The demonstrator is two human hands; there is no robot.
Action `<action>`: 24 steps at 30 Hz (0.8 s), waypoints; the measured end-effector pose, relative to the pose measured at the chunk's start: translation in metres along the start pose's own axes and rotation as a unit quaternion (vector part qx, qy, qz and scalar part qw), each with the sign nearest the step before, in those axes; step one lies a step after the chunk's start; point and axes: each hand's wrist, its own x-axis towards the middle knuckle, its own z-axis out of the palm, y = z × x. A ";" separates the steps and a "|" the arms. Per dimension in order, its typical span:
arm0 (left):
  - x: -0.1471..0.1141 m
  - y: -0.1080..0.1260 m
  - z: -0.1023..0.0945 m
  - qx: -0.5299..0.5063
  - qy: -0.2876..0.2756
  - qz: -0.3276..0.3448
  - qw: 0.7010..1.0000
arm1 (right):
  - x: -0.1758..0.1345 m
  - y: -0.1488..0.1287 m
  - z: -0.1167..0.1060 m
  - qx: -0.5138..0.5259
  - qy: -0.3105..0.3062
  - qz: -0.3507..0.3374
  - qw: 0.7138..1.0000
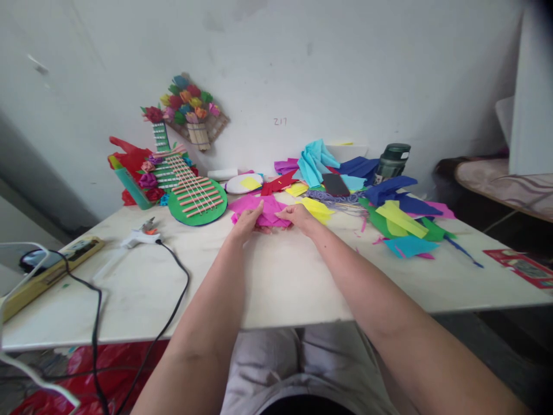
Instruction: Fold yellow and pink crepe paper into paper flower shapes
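Observation:
Bright pink crepe paper (268, 211) lies in layered pieces at the middle of the table, between my two hands. My left hand (248, 222) is closed on its left part, the thumb on top and the other fingers partly hidden beneath. At the right edge of the paper, my right hand (298, 217) pinches it between thumb and fingertips. Yellow paper (318, 210) lies just beyond my right hand. A green card guitar (199, 202) with stick strips and strings leans to the left of the pink paper.
A glue gun (142, 235) with its black cord and a power strip (82, 249) occupy the left side. Coloured paper pieces (400, 219), a phone (336, 185) and a dark bottle (392, 162) stand or lie at the right and back. A paper-flower bouquet (192, 112) leans against the wall.

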 end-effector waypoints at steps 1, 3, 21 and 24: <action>-0.001 0.001 0.000 -0.003 0.000 0.002 1.000 | 0.000 0.000 0.000 0.000 0.000 -0.001 1.000; -0.001 0.001 0.000 0.000 -0.011 0.014 1.000 | 0.000 0.000 -0.001 -0.002 0.001 -0.002 1.000; -0.002 0.001 0.002 0.031 -0.034 0.018 0.999 | -0.004 -0.005 0.005 -0.027 -0.005 0.016 0.999; -0.002 0.000 0.001 0.025 -0.041 0.015 0.999 | -0.003 -0.004 0.003 -0.013 -0.005 0.009 1.000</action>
